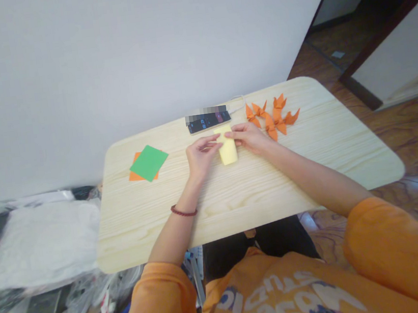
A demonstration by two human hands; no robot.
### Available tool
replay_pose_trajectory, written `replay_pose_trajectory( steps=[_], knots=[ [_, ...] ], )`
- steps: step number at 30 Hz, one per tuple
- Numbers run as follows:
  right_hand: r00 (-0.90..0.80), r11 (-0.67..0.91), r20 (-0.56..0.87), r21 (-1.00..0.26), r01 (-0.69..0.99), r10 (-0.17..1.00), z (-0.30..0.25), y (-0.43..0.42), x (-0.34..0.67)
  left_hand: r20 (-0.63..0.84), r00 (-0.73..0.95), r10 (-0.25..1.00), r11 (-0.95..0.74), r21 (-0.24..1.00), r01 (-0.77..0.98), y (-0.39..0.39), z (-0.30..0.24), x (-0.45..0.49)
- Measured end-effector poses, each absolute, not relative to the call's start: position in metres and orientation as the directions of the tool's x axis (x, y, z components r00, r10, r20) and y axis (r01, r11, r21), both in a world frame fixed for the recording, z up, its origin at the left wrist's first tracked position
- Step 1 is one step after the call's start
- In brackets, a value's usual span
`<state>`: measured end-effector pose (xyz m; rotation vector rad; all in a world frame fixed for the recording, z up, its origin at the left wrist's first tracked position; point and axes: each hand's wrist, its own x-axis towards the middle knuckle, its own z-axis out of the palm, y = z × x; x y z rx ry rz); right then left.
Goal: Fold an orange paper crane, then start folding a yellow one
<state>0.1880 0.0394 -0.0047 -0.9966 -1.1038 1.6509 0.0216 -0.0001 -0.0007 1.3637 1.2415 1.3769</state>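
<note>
A person sits at a pale wooden bench (329, 130), both forearms reaching forward, with a yellow paper (228, 150) held between the left hand (201, 158) and the right hand (249, 138). The paper stands lengthwise on the bench, a narrow rectangle that looks folded, near the middle of the far half. The left hand is half closed, its fingertips against the paper's upper left edge. The right hand comes in from the other side, its fingers fairly straight and lying over the paper's top end, pinching it there with the thumb hidden.

Just beyond the hands, a black phone (209, 121) lies flat near the far edge, its screen lit and a white cable (238, 102) curving away from it. To the right, a cluster of folded orange paper figures (273, 117) sits close together, almost touching the right hand's side of the phone. Toward the left, a green paper sheet (149, 163) lies askew on top of an orange paper sheet (135, 175), well apart from the hands. A dark red bead bracelet (184, 211) circles the left wrist, and orange sleeves (394, 250) cover the upper arms. Plastic bags (39, 245) are heaped on the floor beside the bench.
</note>
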Motion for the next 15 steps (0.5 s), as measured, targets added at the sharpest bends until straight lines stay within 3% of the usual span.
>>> replay_pose_trajectory(
  steps=[15],
  knots=[
    [-0.280,-0.199,-0.131,-0.954,-0.226,0.951,-0.0031,0.0382,0.1871,0.173,-0.079,0.982,-0.164,0.981,0.101,-0.0015,0.0032,0.0210]
  ],
)
